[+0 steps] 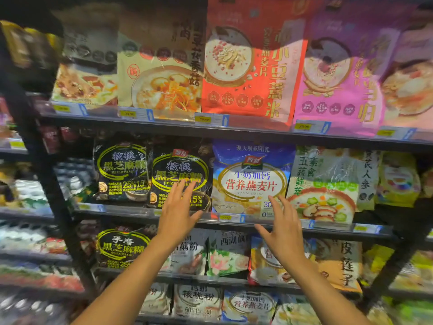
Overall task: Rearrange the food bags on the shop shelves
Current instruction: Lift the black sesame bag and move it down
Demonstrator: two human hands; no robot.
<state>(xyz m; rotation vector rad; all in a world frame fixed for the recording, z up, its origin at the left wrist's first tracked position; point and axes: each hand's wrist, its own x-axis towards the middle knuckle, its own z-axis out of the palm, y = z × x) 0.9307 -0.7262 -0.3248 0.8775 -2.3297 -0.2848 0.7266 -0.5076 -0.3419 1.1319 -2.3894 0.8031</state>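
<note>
Dark metal shop shelving (131, 211) is shown from the head view, stocked on every level with upright food bags. On the middle shelf, two black glossy bags with yellow-green oval labels are set side by side, the left one (121, 172) partly overlapped by the right one (178, 165). Just beside the latter, on its right, a blue and white bag with red lettering (251, 181) is placed, followed by a pale bag printed with a bowl of vegetables (325, 186).

The left hand (177, 212) is raised in front of the lower half of the right black bag, with its fingers straight and spread; nothing is held, and contact with the bag cannot be confirmed. The right hand (284, 233) is likewise held wide open, fingers extended and apart, before the shelf's front edge below the blue and white bag's lower right corner; nothing is gripped.

On the shelf above, a beige bag (161, 73), a red bag with gold characters (253, 66) and a pink bag (337, 78) are lined up. Yellow price labels (226, 217) are fixed along the shelf edges. Below, another black bag (121, 247) is seen beside pale bags, partly hidden by both forearms.
</note>
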